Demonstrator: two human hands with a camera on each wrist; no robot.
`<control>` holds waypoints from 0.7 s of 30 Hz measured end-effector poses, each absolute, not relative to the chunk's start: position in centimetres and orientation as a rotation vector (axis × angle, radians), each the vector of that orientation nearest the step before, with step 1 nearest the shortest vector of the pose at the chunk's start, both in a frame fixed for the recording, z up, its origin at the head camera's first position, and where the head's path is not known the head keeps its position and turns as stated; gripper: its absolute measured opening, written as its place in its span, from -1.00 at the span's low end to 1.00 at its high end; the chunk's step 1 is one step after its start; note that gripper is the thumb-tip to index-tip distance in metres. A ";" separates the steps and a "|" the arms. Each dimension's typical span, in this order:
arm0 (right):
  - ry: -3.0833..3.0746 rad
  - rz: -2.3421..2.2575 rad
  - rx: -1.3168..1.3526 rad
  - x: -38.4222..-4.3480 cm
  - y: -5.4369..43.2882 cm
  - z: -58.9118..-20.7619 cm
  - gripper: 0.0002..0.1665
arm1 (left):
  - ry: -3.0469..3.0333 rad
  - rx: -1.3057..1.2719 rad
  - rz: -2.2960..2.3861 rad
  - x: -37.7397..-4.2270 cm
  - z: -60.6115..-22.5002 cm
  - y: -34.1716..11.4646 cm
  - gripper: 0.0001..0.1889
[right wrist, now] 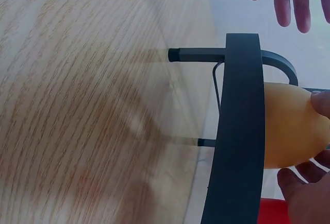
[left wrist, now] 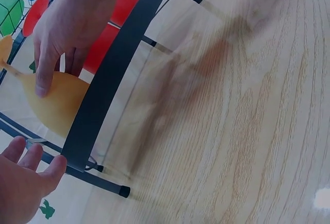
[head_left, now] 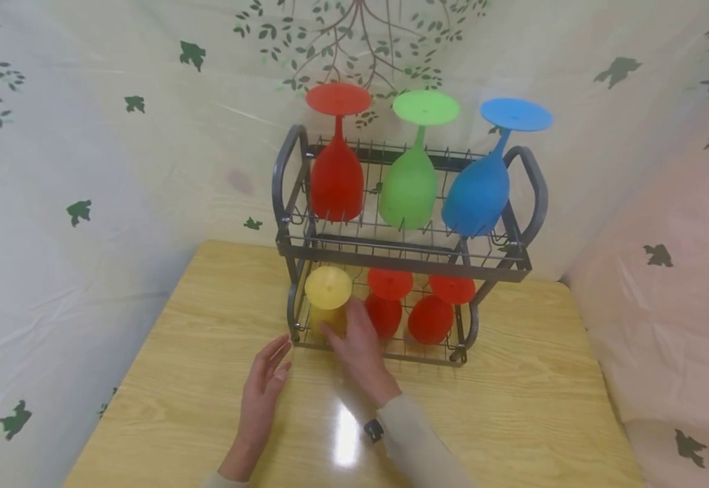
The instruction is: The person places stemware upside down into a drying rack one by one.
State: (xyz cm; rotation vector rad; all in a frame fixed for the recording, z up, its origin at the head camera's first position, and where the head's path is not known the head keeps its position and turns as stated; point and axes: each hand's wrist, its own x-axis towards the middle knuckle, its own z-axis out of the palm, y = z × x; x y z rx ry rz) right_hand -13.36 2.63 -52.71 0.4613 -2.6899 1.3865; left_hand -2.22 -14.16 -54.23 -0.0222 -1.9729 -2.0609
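Note:
A yellow wine glass (head_left: 329, 288) stands upside down at the left end of the lower tier of a dark metal rack (head_left: 403, 261). My right hand (head_left: 357, 339) reaches into that tier and grips the bowl, thumb on one side and fingers on the other. In the right wrist view, the rim of the yellow glass (right wrist: 291, 126) is hidden behind the rack's front bar. My left hand (head_left: 263, 386) is held with fingers extended by the rack's lower front left corner, holding nothing. The left wrist view has its fingertips (left wrist: 32, 154) close to the rack's side frame.
Two red wine glasses (head_left: 430, 320) stand upside down to the right on the lower tier. Above, the upper tier bears inverted red (head_left: 337, 179), green (head_left: 409, 190) and blue (head_left: 476, 193) glasses. The rack stands on a wooden table (head_left: 531, 407) before a leaf-patterned cloth (head_left: 147, 149).

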 end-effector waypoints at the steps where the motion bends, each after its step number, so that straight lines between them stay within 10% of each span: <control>1: -2.698 1.371 0.471 -13.4 2.7 -52.7 -0.12 | -1.977 -0.017 -2.062 -2.3 -54.2 -14.1 -0.50; 21: -2.612 1.174 0.682 -7.4 9.1 -51.9 -0.09 | -2.017 -0.069 -2.000 -2.2 -53.9 -14.7 -0.45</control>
